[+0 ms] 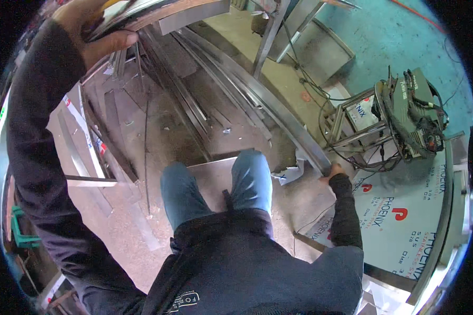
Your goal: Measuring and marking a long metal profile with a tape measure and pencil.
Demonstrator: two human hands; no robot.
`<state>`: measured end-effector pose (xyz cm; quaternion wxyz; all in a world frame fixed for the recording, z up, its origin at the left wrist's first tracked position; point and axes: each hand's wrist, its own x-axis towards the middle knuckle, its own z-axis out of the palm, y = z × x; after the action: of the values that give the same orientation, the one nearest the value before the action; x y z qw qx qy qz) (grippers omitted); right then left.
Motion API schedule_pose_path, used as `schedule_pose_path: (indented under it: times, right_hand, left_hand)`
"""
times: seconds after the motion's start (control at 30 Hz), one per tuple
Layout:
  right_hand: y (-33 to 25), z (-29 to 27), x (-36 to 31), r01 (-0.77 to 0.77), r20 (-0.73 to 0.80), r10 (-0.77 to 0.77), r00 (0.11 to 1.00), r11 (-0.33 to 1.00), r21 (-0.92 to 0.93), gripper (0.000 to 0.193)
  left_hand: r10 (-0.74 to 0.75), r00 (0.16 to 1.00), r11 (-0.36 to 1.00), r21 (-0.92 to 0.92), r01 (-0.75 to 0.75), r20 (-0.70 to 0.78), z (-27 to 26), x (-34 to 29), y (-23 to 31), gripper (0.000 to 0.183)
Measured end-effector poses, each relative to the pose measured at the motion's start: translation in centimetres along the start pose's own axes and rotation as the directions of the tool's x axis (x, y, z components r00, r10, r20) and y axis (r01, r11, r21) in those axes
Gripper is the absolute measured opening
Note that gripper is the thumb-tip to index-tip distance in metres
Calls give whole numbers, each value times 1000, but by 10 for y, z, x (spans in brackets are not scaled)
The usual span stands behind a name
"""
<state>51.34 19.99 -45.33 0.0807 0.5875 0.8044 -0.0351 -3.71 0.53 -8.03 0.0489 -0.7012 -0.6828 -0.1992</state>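
At the upper left, my left hand (97,39) is closed over the edge of a wood-edged tabletop (157,14), its thumb along the near side. Something thin and yellow shows by its fingers, which the picture's rim partly cuts off. Low on the right, my right hand (337,170) is wrapped round the near end of a long grey metal tube (284,122). The tube slants away to the upper left, its far part passing toward the tabletop. Most of the right hand's fingers are hidden by the tube and wrist.
Long metal bars (178,89) lie on the floor beneath the tabletop. To the right, a cable-wrapped machine (418,105) and a small metal frame (360,128) stand on a film-covered sheet-metal surface (383,226). Loose cables trail beside them. A green plastic stool (25,231) is at far left.
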Motion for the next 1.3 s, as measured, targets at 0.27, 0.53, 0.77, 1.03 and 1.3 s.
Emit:
schedule_pose_path:
  times: [0.27,0.53,0.77,1.03,1.3]
  right_hand:
    - [-56,-50,-56,94,-8,-94,996,993,70,38]
    - [-134,-67,-122,208,-75,-195,978,947,246,23]
    - [-166,-40,-148,451,-379,-327,866,837,309,29]
    - [-138,3,-130,87,118,-251,961,676,731,44]
    - [-94,63,-92,55,296,-269,917,817,573,42]
  left_hand:
    - [7,985,891,449,72,-172,-9,-15,53,49]
    - [12,989,915,400,48,-145,-12,-11,57,50]
    - [-39,989,887,451,99,-140,-9,-5,66,58]
    - [-63,984,875,464,135,-169,-6,-6,66,58]
    - [-157,986,952,256,166,-53,-12,-7,64,55]
